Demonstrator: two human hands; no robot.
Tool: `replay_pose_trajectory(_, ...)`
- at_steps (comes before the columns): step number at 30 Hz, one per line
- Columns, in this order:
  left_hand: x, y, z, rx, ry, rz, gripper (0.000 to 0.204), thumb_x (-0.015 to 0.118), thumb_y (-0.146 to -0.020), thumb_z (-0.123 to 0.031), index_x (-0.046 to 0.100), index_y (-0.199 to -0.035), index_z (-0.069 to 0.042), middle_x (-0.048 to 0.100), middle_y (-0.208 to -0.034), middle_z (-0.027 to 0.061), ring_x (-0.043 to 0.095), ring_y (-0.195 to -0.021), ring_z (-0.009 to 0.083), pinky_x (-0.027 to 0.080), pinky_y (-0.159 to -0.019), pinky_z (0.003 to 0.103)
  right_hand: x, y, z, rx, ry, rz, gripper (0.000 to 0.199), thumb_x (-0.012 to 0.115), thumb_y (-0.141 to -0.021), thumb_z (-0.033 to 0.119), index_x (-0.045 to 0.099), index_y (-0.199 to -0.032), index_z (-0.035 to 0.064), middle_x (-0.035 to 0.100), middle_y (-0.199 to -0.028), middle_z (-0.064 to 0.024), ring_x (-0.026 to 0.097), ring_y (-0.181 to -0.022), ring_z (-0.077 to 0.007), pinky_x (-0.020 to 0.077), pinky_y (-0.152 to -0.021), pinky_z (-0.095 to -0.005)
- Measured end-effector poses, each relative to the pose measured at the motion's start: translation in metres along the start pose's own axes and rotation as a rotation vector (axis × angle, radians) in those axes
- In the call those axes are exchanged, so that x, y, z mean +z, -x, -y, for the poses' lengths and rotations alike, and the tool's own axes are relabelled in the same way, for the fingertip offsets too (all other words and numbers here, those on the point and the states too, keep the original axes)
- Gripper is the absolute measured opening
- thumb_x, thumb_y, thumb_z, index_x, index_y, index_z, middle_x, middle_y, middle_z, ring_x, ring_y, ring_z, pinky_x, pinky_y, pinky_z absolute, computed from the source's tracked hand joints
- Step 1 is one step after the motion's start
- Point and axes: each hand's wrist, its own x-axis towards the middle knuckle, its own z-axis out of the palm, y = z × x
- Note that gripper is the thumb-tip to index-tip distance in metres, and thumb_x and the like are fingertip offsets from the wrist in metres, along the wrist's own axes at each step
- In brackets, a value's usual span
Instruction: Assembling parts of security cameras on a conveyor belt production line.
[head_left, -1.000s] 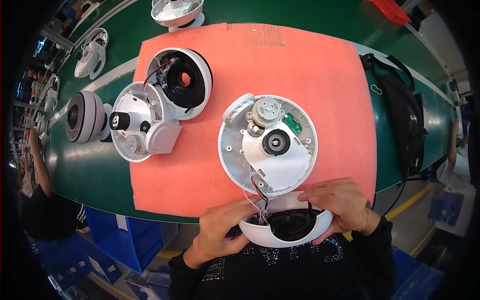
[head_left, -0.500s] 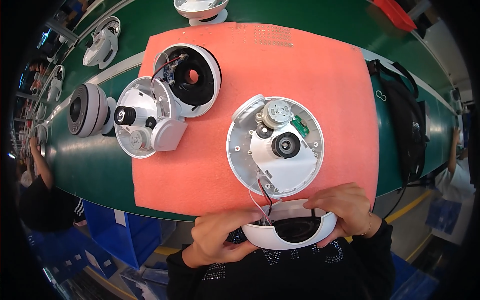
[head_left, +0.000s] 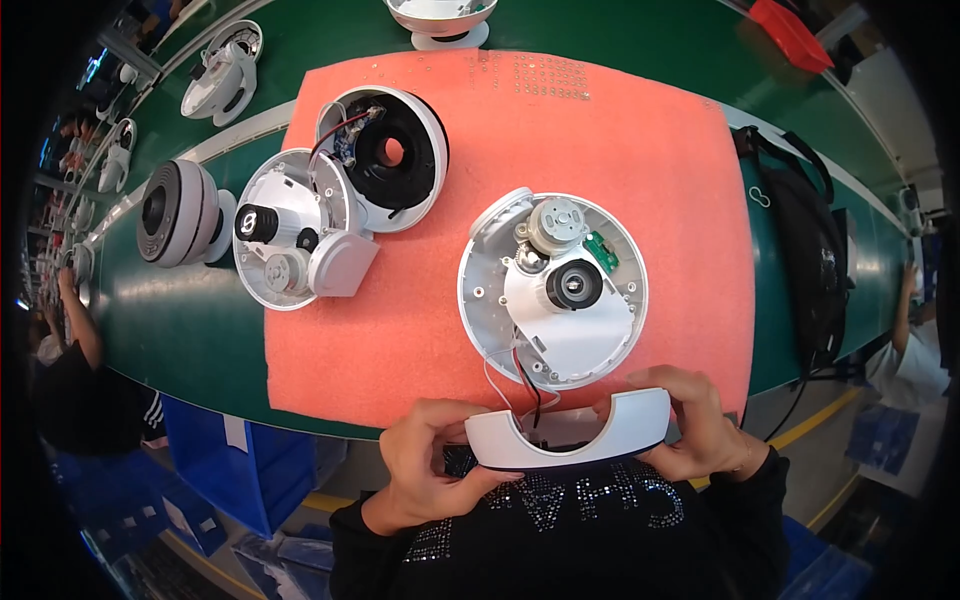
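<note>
Both my hands hold a white curved shell (head_left: 570, 440) close to my chest, below the near edge of the orange foam mat (head_left: 640, 140). My left hand (head_left: 425, 465) grips its left end, my right hand (head_left: 695, 420) its right end. Thin red, black and white wires (head_left: 520, 375) run from the shell up to a round white open housing (head_left: 553, 290) on the mat, which shows a grey motor, a black lens part and a small green board.
On the mat's left lie a second open white housing (head_left: 295, 240) and a round shell with a black ring (head_left: 390, 155). More white round units (head_left: 175, 212) sit on the green belt (head_left: 170, 320). A black bag (head_left: 805, 250) lies right. Blue bins (head_left: 225, 455) stand below. Other people's arms show at both edges.
The view has shifted, so the mat and housings sit lower and closer. I have tilted the white shell so its outer rim faces up; both hands keep hold.
</note>
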Motion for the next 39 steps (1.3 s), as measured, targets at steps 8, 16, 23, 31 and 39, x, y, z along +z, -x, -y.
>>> replay_pose_trajectory(8,0.012,-0.004,0.005,-0.018,-0.020,0.010,0.038,0.076,-0.066,-0.005,0.048,-0.090,0.005,0.058,-0.080,0.0124,0.063,-0.074,0.0159,0.053,-0.064,0.025,0.002,-0.006,-0.015,-0.221,0.207,-0.023,0.081,0.063,-0.070,-0.006,0.011,-0.131,0.0093,0.056,-0.093,-0.0152,0.059,-0.077,-0.0236,0.0454,-0.062,-0.0318)
replay_pose_trajectory(16,0.010,-0.001,0.013,0.005,-0.107,0.070,0.043,0.078,-0.062,-0.009,0.047,-0.089,0.001,0.058,-0.076,0.0108,0.061,-0.068,0.0136,0.050,-0.056,0.023,0.002,0.000,-0.003,-0.093,-0.064,-0.113,0.072,0.070,-0.065,-0.002,0.031,-0.126,-0.0016,0.055,-0.102,-0.0198,0.059,-0.092,-0.0317,0.0496,-0.075,-0.0373)
replay_pose_trajectory(23,0.018,0.005,0.016,0.106,-0.110,-0.004,0.038,0.077,-0.061,-0.006,0.047,-0.084,-0.001,0.063,-0.073,0.0129,0.060,-0.059,0.0128,0.045,-0.049,0.020,0.009,0.002,-0.022,-0.172,-0.045,-0.071,0.068,0.067,-0.061,-0.004,0.035,-0.121,0.0030,0.054,-0.105,-0.0178,0.058,-0.089,-0.0301,0.0465,-0.077,-0.0377)
replay_pose_trajectory(31,0.023,-0.003,0.018,0.247,-0.165,0.024,0.036,0.074,-0.062,-0.004,0.045,-0.084,0.000,0.064,-0.076,0.0158,0.065,-0.069,0.0209,0.052,-0.058,0.026,0.002,0.006,-0.022,-0.242,-0.049,-0.070,0.076,0.073,-0.058,0.003,0.028,-0.118,0.0096,0.055,-0.088,-0.0139,0.061,-0.082,-0.0312,0.0503,-0.068,-0.0370)
replay_pose_trajectory(39,0.035,-0.002,0.016,0.166,0.027,-0.012,0.043,0.077,-0.061,-0.002,0.043,-0.088,0.002,0.061,-0.080,0.0192,0.064,-0.069,0.0208,0.053,-0.062,0.028,0.005,0.009,-0.031,-0.252,-0.065,-0.052,0.097,0.075,-0.064,0.008,0.005,-0.130,0.0185,0.052,-0.101,-0.0194,0.062,-0.084,-0.0326,0.0509,-0.076,-0.0403)
